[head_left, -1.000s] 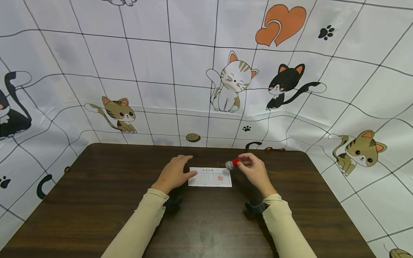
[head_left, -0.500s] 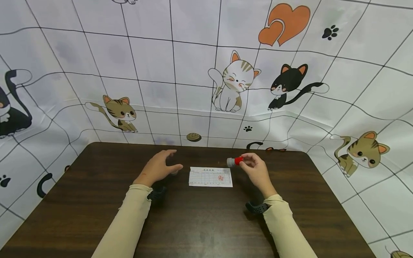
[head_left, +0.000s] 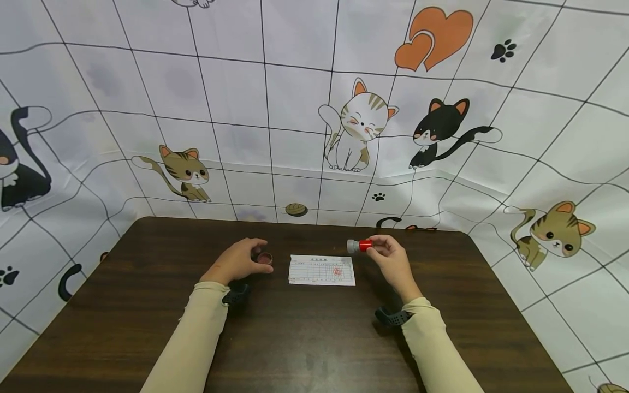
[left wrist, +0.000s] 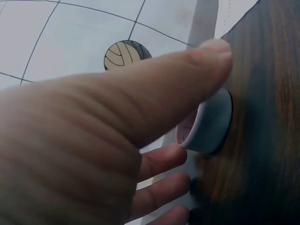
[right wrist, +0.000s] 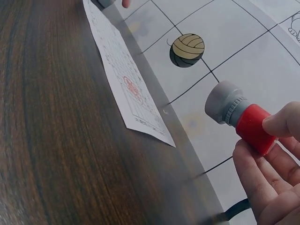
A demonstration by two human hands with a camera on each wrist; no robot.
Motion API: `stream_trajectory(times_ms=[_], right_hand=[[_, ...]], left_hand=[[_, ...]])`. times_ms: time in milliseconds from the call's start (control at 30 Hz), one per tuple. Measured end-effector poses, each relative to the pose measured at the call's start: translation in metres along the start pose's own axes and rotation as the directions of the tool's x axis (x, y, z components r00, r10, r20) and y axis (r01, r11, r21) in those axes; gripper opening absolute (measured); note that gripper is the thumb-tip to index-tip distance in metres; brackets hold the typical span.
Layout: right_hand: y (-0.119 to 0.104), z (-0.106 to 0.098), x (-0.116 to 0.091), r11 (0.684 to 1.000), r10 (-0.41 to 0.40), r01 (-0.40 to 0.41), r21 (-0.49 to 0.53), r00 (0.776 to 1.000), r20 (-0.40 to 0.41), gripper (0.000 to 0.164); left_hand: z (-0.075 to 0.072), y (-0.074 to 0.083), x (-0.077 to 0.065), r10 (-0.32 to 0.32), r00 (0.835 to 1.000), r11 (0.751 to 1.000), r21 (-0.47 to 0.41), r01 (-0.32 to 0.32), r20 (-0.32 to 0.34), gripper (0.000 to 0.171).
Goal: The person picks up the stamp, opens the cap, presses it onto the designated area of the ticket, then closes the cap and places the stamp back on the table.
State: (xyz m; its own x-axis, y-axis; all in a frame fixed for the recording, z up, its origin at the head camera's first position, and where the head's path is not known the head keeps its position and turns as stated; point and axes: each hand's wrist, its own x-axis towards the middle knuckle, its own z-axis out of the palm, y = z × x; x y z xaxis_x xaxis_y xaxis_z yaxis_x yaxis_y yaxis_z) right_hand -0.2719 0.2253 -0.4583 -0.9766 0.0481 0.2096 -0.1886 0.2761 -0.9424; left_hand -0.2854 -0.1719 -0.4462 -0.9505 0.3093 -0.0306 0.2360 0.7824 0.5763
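Note:
A rubber stamp with a red handle and grey head lies sideways in my right hand, pinched between thumb and fingers, raised over the table right of the paper. At the paper's left, a small round hollow cap, grey outside and pinkish inside, rests on the table. Around it my left hand is spread, thumb on the near side and fingers on the far side, with gaps to the cap. Between the hands lies a white printed form with a grid and a red stamp mark.
The dark wooden table reaches to a white wall covering with grid lines and cartoon cats, close behind its far edge. Both wrists carry dark straps.
My left hand has moved left off the form to the cap and come down around it. The right hand has shifted slightly right, and the stamp has turned level.

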Motion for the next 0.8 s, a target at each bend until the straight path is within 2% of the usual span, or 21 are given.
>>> stream_trajectory(times_ms=[300,800], right_hand=[[0.0026,0.0013,-0.0010,1.000,-0.012,0.012,0.019,1.000,0.008,0.031],[0.0076,0.0038,0.0000,1.000,-0.015,0.014,0.021,1.000,0.025,0.031]], left_hand=[[0.0023,-0.0027,0.0014,-0.012,1.000,1.000,0.013,0.012,-0.003,0.070],[0.0029,-0.0015,0.0005,-0.024,1.000,1.000,0.000,0.024,-0.016,0.045]])
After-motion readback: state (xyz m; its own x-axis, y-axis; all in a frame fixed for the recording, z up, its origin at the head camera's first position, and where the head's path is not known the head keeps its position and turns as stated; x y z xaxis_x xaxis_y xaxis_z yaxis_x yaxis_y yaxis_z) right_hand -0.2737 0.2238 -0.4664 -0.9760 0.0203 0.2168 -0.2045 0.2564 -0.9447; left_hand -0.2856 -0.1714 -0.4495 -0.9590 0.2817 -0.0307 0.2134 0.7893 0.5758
